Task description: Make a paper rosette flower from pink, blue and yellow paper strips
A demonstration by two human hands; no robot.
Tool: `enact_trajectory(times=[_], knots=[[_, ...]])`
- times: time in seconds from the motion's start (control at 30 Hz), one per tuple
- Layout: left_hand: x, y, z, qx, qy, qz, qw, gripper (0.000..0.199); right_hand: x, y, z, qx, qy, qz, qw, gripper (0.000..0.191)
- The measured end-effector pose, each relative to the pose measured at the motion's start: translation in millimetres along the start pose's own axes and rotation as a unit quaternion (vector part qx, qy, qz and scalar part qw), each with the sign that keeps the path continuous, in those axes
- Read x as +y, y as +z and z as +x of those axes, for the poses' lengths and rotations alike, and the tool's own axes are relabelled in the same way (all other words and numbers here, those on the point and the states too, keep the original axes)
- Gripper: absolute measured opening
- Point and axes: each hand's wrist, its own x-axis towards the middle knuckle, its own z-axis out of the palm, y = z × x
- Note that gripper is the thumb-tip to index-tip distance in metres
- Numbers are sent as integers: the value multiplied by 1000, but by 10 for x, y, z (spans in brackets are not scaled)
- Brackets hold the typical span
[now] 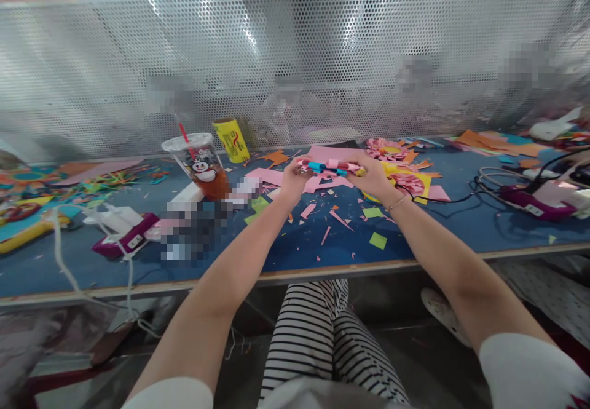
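A paper craft piece (pixel 328 166) with pink, blue and red curled strips is held up just above the blue table, seen nearly edge-on. My left hand (pixel 296 177) grips its left end, fingers closed round it. At the other end, my right hand (pixel 372 178) pinches it, with a bit of yellow showing beside the fingers. Beneath and behind lie pink paper sheets (pixel 271 176). Just right of my right hand, a pink paper flower (pixel 410 182) rests on a yellow sheet, and another pink flower (pixel 387 149) lies farther back.
A drink cup (pixel 205 169) with a red straw and a yellow tube (pixel 232 141) stand at the left. Purple power strips (pixel 124 240) with cables lie on both sides. Paper scraps (pixel 341 218) litter the blue table (pixel 295 255). A perforated metal screen (pixel 258 58) rises behind.
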Motion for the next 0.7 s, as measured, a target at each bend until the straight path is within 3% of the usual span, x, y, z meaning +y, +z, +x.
enact_trajectory(times=[0.13, 0.33, 0.47, 0.7], knots=[[-33, -78, 41, -42, 16, -44, 998, 23, -14, 6, -19, -56, -121, -57, 989, 27], [-47, -164, 72, -54, -10, -22, 998, 30, 30, 85, -51, -91, -263, -154, 948, 30], [-25, -184, 79, -62, -26, -12, 998, 35, 16, 142, -66, -102, -300, -174, 932, 30], [-4, -72, -11, -53, -55, -84, 993, 27, 55, 158, -84, -96, -289, -172, 937, 33]])
